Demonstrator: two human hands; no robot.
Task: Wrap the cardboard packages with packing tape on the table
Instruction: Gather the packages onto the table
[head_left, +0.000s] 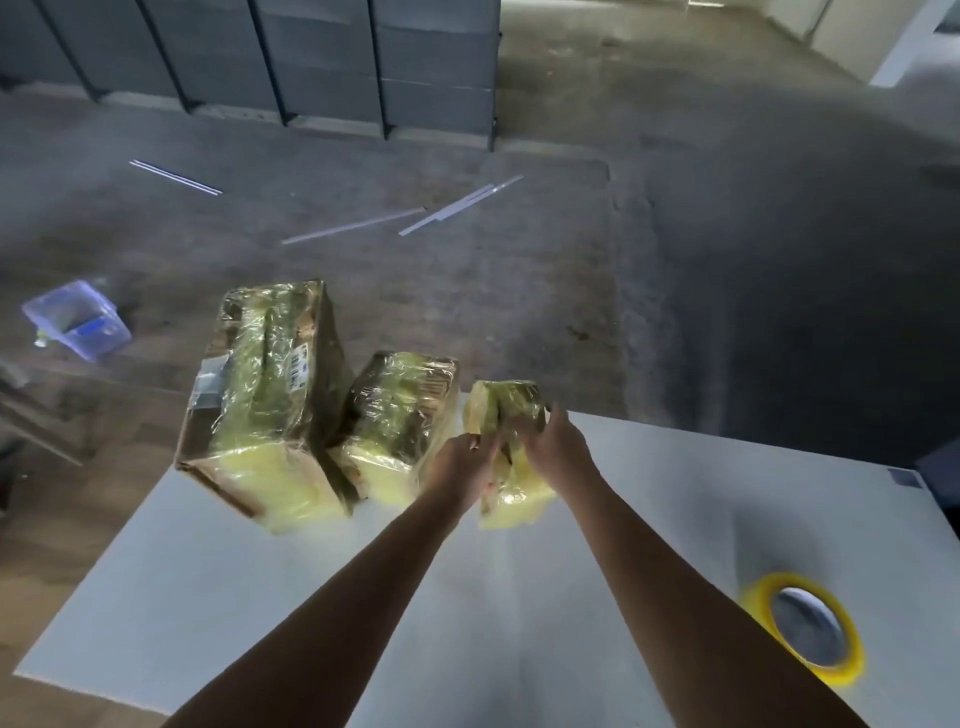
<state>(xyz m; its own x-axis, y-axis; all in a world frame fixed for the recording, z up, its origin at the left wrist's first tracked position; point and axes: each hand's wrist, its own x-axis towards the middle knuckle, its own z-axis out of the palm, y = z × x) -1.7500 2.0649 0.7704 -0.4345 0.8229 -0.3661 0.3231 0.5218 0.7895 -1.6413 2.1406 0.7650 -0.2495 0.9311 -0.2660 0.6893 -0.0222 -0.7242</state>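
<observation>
While I stood over a white table (260, 597), both my forearms reached up the middle of the frame to the small package (514, 499), which stood on the table just right of centre. My left hand (462, 467) gripped its left side and my right hand (553, 441) gripped its top and right side, fingers curled against the shiny wrap. Blur hid the exact lie of the fingertips. Neither hand held tape.

The small package was already covered in glossy yellowish packing tape. To its left stood the medium package (400, 426), and close against that the large package (260, 405). Both were coated in the same tape, with brown cardboard showing at the large one's lower corner.

The tape roll (756, 597), yellow, lay well apart from my hands at the lower right of the frame.

I judged the wrapping nearly finished. All three packages wore tape, and what seemed left was to press down or check the last one.

Beyond the table, at the left of the frame, a blue plastic tub (78, 325) sat on the floor, with white strips (353, 226) scattered higher up.
</observation>
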